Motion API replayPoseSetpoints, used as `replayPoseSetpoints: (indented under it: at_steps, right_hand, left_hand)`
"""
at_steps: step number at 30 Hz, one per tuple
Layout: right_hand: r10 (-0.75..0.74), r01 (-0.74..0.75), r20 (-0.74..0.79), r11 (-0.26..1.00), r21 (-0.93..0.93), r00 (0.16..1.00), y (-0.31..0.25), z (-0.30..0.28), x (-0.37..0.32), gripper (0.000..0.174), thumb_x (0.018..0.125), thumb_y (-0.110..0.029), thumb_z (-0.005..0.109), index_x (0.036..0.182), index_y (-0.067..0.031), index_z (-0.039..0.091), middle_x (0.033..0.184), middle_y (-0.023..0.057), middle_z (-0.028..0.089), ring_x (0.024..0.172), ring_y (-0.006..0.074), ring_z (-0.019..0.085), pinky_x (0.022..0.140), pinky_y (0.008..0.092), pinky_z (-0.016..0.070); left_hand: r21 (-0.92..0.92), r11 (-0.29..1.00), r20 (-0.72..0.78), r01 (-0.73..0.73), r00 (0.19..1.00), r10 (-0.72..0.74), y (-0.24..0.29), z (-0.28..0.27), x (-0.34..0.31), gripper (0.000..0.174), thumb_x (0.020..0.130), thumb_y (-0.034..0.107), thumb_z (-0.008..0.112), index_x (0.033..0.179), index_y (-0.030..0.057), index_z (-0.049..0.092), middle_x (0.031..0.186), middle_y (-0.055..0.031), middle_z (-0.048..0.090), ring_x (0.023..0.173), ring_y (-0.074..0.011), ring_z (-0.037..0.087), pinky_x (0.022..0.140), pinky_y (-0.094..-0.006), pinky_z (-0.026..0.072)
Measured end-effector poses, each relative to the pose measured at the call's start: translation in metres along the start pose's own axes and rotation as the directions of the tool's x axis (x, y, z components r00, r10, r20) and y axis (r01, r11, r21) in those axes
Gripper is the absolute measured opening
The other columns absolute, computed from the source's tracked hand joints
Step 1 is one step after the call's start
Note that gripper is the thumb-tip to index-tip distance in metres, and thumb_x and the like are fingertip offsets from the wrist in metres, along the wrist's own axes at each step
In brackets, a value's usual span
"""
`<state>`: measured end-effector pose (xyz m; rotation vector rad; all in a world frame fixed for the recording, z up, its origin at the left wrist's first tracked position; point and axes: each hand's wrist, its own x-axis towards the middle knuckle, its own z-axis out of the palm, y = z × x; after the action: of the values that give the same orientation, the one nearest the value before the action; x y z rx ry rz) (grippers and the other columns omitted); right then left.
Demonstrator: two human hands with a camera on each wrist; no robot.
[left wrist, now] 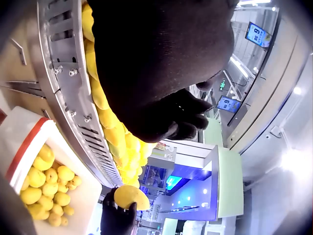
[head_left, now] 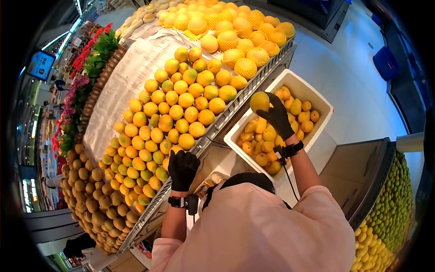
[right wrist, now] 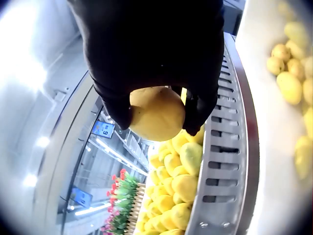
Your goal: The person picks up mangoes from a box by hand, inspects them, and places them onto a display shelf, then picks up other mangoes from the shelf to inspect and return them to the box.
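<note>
My right hand [head_left: 277, 119], in a black glove, grips a round yellow mango [head_left: 259, 102] over the near side of the white foam box [head_left: 233, 131]. Its fingers and thumb lie around the fruit in the right wrist view, the mango [right wrist: 157, 115] showing between them. Several yellow mangoes [head_left: 268, 134] fill the box beneath. The left hand [head_left: 183, 170], gloved too, is at the display's front edge, close by the rows of mangoes [head_left: 166, 123]. In the left wrist view the fingers [left wrist: 183, 117] hang loosely curled, with nothing seen in them.
A slotted metal rail [head_left: 226, 113] edges the sloped display, between the mangoes and the box. Fruit in yellow foam nets [head_left: 245, 68] stands at the far end, brown kiwifruit [head_left: 97, 199] at the left. Another stand holds green fruit [head_left: 389, 206] on the right.
</note>
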<state>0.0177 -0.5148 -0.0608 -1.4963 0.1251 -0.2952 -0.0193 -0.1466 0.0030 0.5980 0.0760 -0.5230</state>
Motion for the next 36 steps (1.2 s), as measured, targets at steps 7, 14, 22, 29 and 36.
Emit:
replayPoseSetpoints:
  at_steps: [7, 14, 22, 29, 36]
  right_hand:
    - [-0.036, -0.073, 0.493, 0.977, 0.2, 0.87, -0.016, 0.01, -0.018, 0.057, 0.091, -0.022, 0.062, 0.137, 0.0018, 0.038, 0.133, 0.0193, 0.05, 0.12, 0.0341, 0.053, 0.097, 0.0498, 0.049]
    - [0.113, -0.218, 0.478, 0.961, 0.169, 0.871, -0.055, 0.044, -0.029, 0.061, 0.086, -0.018, 0.069, 0.136, 0.0028, 0.041, 0.13, 0.0168, 0.052, 0.115, 0.0255, 0.057, 0.093, 0.0384, 0.0521]
    - [0.188, -0.204, 0.356, 0.979, 0.01, 0.915, -0.072, 0.086, -0.045, 0.073, 0.076, -0.019, 0.079, 0.135, 0.0003, 0.043, 0.127, 0.0151, 0.054, 0.103, 0.0181, 0.061, 0.085, 0.0299, 0.0538]
    - [0.223, -0.328, 0.41, 0.922, 0.206, 0.885, -0.097, 0.074, -0.051, 0.058, 0.084, -0.008, 0.069, 0.136, -0.001, 0.043, 0.123, 0.0152, 0.056, 0.096, 0.0174, 0.063, 0.08, 0.0303, 0.055]
    - [0.118, -0.316, 0.493, 0.885, 0.341, 0.862, -0.087, 0.066, -0.05, 0.053, 0.086, -0.003, 0.064, 0.135, -0.0017, 0.045, 0.123, 0.0114, 0.058, 0.091, 0.0165, 0.064, 0.079, 0.0295, 0.0546]
  left_hand:
    - [0.693, 0.721, -0.045, -0.013, 0.997, 0.061, -0.011, 0.013, 0.012, 0.017, 0.098, 0.023, 0.048, 0.097, 0.0076, 0.056, 0.085, -0.0058, 0.061, 0.077, -0.0135, 0.055, 0.064, -0.0257, 0.0443]
    - [0.981, 0.131, 0.113, -0.143, 0.97, 0.217, -0.03, 0.048, 0.037, 0.057, 0.077, 0.014, 0.077, 0.126, 0.0033, 0.049, 0.115, -0.0099, 0.059, 0.09, -0.0152, 0.059, 0.078, -0.0291, 0.0501]
    - [0.976, -0.112, 0.212, -0.189, 0.943, 0.257, -0.038, 0.088, 0.051, 0.086, 0.068, 0.02, 0.086, 0.137, 0.0044, 0.038, 0.122, -0.0138, 0.055, 0.104, -0.0188, 0.057, 0.086, -0.0297, 0.048]
    - [0.877, 0.464, 0.074, -0.124, 0.989, 0.124, -0.027, 0.067, 0.059, 0.071, 0.074, 0.014, 0.078, 0.134, 0.0027, 0.041, 0.118, -0.0103, 0.056, 0.106, -0.0172, 0.057, 0.091, -0.029, 0.0469]
    - [0.642, 0.765, 0.102, -0.047, 0.995, -0.024, -0.017, 0.045, 0.052, 0.048, 0.087, 0.008, 0.062, 0.131, 0.0027, 0.045, 0.12, -0.0021, 0.056, 0.104, -0.0142, 0.056, 0.084, -0.0269, 0.0492]
